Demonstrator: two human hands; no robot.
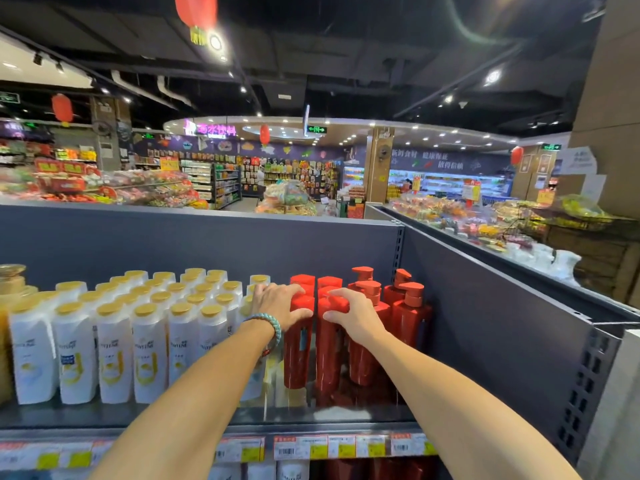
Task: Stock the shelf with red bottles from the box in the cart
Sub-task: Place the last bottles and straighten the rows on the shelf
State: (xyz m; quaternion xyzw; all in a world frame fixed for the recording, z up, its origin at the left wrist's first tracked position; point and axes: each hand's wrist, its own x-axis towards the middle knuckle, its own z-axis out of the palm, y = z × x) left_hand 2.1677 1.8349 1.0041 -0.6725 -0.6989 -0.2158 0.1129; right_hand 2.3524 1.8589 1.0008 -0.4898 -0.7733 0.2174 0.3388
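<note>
Two red bottles are in hand at once, one per hand. Left of the left fingers stands a dense block of white bottles [114, 351] with gold caps, the nearest just beside the knuckles. The left hand [277, 303] is curled over the flat cap of the left red bottle [298, 355], fingers on top and thumb pressed against its front face. Just right of those fingers, the right hand [349, 315] clasps the cap of the right red bottle [327, 362] the same way, thumb in front. Both bottles stand upright at the front of the shelf [173, 415], with more flat-capped red ones directly behind the fingertips. Right of the right fingers, red pump bottles [408, 320] stand close, their spouts near the back of that hand. The box and the cart are out of view.

Risks, as I judge them: the bottles are tall, narrow and held only at the top, so a push backward could tip the row behind the fingers. A sideways nudge from the left knuckles could topple a white bottle. The right wrist could snag a pump spout on pulling away.
</note>
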